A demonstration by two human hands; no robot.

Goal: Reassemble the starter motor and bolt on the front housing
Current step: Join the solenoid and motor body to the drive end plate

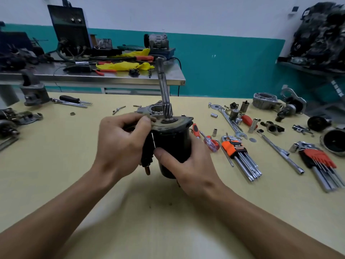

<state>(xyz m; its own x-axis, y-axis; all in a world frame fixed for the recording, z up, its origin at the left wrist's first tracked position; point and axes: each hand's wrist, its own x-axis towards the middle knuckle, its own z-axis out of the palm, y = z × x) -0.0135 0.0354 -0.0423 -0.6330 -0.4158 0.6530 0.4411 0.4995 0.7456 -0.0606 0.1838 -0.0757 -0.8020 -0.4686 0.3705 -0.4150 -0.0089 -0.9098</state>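
Holding the starter motor upright in both hands

The starter motor (173,146) stands upright over the counter (65,165), its splined shaft (164,86) pointing up. The fingers of the left hand (119,144) curl round the top plate's edge; those of the right hand (188,165) wrap the black body, thumb on its front. To the right lie a red-handled screwdriver (209,143), an orange hex key set (233,146) and a grey housing casting (265,100)

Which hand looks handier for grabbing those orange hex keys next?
Probably the right hand: the orange hex keys lie just beside it, right of the motor. The left hand grips the motor's other side and could steady it.
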